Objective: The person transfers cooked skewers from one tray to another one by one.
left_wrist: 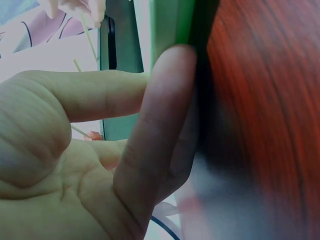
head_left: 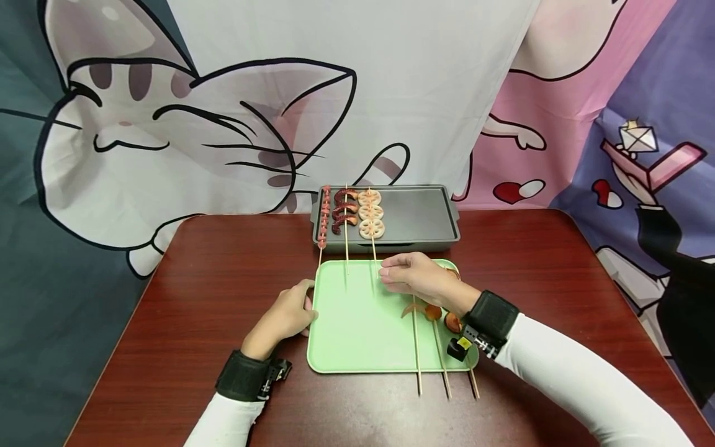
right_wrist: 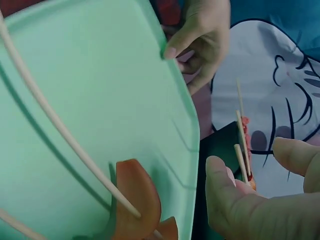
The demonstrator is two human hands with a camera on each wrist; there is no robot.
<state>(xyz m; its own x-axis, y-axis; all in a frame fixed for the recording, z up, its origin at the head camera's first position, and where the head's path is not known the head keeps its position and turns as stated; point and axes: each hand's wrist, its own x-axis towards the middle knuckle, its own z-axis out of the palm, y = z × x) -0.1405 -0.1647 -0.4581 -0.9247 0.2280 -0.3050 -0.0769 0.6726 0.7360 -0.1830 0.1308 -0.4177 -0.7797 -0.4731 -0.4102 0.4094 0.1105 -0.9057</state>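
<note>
Holding the tray [head_left: 357,323] steady with my left hand [head_left: 287,316], fingers curled against its near-left edge, thumb on the rim; the left wrist view shows a fingertip [left_wrist: 170,65] pressed right to the green edge. My right hand [head_left: 413,279] hovers above the tray's far side, fingers relaxed and loosely bent, gripping nothing that I can see. Just ahead of those fingertips the stick ends of three loaded skewers [head_left: 346,214] poke out from the grill pan [head_left: 413,214], which sits right beyond the tray; the right wrist view has those stick tips [right_wrist: 242,145] close off my thumb. Under and behind my right wrist lie the remaining skewers [head_left: 432,344], sausage pieces [right_wrist: 135,200] on them, sticks running back over the tray's near edge. By my read, I'm between transfers: three skewers are on the pan, three wait on the tray. Next move, I judge, calls for drawing the right hand back toward the wrist side, pinching one stick low, and keeping the left braced so the tray doesn't slide.
</note>
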